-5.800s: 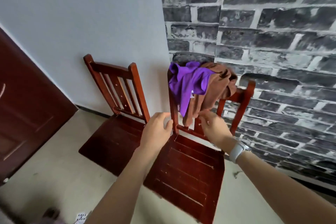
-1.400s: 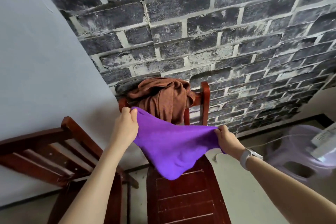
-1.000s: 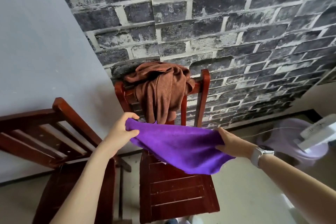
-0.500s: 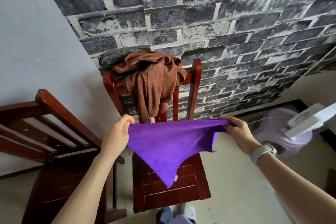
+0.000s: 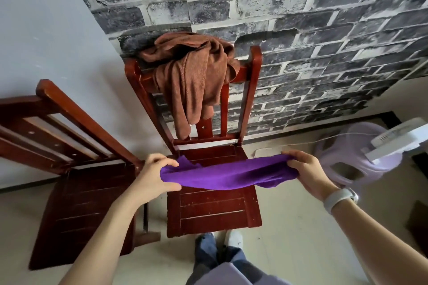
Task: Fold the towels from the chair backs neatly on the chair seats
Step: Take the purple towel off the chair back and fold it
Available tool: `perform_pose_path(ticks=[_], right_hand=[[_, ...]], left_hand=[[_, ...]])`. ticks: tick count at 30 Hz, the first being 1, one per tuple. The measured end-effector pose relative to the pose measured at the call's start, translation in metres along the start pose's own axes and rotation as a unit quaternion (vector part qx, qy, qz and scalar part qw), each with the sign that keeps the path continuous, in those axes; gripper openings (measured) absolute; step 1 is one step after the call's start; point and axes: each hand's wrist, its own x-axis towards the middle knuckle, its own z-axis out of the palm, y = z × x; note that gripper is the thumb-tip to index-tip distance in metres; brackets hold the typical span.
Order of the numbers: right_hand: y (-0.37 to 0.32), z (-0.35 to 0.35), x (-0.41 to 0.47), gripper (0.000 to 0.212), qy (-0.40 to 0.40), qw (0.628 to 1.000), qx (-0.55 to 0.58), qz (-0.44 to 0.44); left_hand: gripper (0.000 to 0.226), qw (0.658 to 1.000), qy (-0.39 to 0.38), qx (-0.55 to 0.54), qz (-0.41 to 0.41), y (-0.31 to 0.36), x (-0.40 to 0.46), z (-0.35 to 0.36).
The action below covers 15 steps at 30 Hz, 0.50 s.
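— Purple towel (image 5: pixel 228 176)?
— Stretched level across mid-frame, just above the seat of the centre chair (image 5: pixel 214 210).
— Left hand (image 5: pixel 154 177)?
— Pinching the towel's left end, thumb on top.
— Right hand (image 5: pixel 305 172)?
— Curled round the right end; hands well apart.
— Brown towel (image 5: pixel 192 76)?
— Bunched over the chair's top rail, upper centre.
— Second chair (image 5: pixel 76 196)?
— Lower left, alongside.

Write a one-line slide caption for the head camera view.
Both hands, left hand and right hand, hold a purple towel stretched over the chair seat; a brown towel drapes the chair back.
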Motion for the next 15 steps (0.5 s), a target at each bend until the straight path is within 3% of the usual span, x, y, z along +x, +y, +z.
perform_pose_path(ticks=[3, 6, 11, 15], right_hand=[[0.019, -0.003, -0.009, 0.032, -0.016, 0.986, -0.168, -0.014], [0.042, -0.003, -0.018, 0.026, -0.033, 0.924, -0.377, -0.049], [0.074, -0.005, -0.04, 0.011, -0.021, 0.921, -0.384, -0.063], [0.092, 0.003, -0.056, 0.013, -0.033, 0.932, -0.361, -0.021]], left_hand=[[0.038, 0.994, -0.034, 0.105, 0.005, -0.02, -0.012, 0.026], [0.024, 0.993, 0.038, 0.108, -0.024, -0.038, -0.025, 0.048], [0.017, 0.982, 0.145, -0.018, -0.12, -0.061, -0.055, 0.078], [0.018, 0.972, 0.14, -0.11, -0.152, -0.074, -0.064, 0.098]])
